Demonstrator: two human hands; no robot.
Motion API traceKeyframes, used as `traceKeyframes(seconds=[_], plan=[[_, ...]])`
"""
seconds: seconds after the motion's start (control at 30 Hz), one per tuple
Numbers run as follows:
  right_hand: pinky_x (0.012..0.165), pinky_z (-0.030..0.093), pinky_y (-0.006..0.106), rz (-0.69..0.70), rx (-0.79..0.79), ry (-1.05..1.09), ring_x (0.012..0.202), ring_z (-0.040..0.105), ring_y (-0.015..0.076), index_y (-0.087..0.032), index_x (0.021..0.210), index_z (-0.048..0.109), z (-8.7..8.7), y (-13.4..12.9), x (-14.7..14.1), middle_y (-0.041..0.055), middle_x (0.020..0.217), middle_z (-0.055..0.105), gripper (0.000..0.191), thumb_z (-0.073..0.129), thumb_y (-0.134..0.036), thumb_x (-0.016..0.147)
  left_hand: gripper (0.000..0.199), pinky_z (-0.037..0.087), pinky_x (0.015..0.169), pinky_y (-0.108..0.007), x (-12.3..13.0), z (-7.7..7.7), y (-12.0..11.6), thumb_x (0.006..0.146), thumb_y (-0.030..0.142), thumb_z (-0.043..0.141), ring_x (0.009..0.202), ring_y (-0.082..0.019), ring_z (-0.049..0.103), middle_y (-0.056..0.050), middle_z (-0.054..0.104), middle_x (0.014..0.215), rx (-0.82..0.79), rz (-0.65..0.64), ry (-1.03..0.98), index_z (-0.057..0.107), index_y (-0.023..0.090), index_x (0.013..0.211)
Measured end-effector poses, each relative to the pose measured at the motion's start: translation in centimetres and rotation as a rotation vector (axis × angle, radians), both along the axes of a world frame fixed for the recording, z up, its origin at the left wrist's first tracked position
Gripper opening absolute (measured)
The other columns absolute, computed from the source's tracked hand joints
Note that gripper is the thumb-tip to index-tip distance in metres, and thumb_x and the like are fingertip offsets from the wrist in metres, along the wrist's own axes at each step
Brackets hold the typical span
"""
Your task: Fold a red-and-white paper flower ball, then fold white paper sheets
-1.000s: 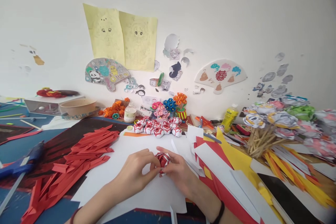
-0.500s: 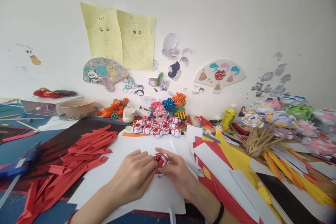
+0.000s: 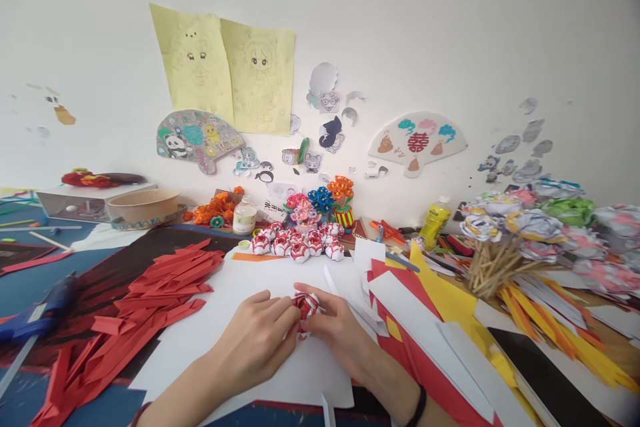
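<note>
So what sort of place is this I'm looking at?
Most likely a paper-craft workspace: there's a blue glue gun, a heap of folded red paper strips, and a bunch of paper flowers on sticks.

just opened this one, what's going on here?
A person holds a red-and-white flower in the right hand, over white paper. The left hand is up against the flower, its fingertips hidden. Similar finished-looking flowers sit clustered beyond. Folded red strips lie piled to the left, near a blue glue gun; colored paper sheets lie to the right.
</note>
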State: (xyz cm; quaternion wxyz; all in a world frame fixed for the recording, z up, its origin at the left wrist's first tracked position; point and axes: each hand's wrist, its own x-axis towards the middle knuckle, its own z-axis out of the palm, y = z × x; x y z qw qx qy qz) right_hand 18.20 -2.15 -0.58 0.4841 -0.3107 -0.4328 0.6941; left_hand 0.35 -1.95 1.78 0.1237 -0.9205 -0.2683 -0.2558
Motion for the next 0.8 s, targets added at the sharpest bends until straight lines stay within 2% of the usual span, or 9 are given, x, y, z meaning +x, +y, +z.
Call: traceKeyframes(seconds=[0.4, 0.53, 0.67, 0.8], plan=[[0.083, 0.042, 0.032, 0.011, 0.007, -0.004, 0.085, 0.058, 0.0181, -0.020, 0.119, 0.064, 0.13, -0.01, 0.07, 0.0025, 0.091, 0.069, 0.057, 0.071, -0.009, 0.064, 0.016, 0.029, 0.054, -0.030, 0.00, -0.27, 0.00, 0.090, 0.015, 0.043, 0.054, -0.015, 0.049, 0.000, 0.059, 0.068, -0.047, 0.032, -0.038, 0.054, 0.019, 0.080], [0.081, 0.041, 0.031, 0.005, 0.016, 0.004, 0.084, 0.058, 0.0180, -0.020, 0.119, 0.064, 0.20, -0.05, 0.02, 0.0019, 0.089, 0.068, 0.056, 0.069, -0.007, 0.065, 0.016, 0.031, 0.056, -0.029, -0.20, 0.02, 0.08, 0.091, 0.016, 0.043, 0.057, -0.014, 0.051, 0.000, 0.061, 0.071, -0.173, 0.011, -0.094, 0.056, 0.020, 0.083], [0.073, 0.043, 0.031, 0.017, 0.011, 0.007, 0.081, 0.058, 0.0184, -0.020, 0.119, 0.064, 0.24, 0.05, -0.04, 0.0020, 0.086, 0.067, 0.056, 0.067, -0.008, 0.064, 0.016, 0.035, 0.061, -0.027, -0.47, 0.41, 0.23, 0.091, 0.018, 0.045, 0.060, -0.014, 0.054, 0.001, 0.063, 0.073, -0.333, 0.024, -0.161, 0.059, 0.022, 0.085], [0.071, 0.043, 0.031, 0.020, 0.013, 0.005, 0.076, 0.056, 0.0164, -0.020, 0.119, 0.064, 0.16, 0.18, -0.03, 0.0030, 0.088, 0.068, 0.057, 0.067, -0.007, 0.064, 0.017, 0.037, 0.062, -0.026, -0.53, 0.42, 0.36, 0.091, 0.020, 0.046, 0.064, -0.014, 0.056, 0.001, 0.064, 0.073, -0.406, 0.050, -0.192, 0.061, 0.023, 0.085]])
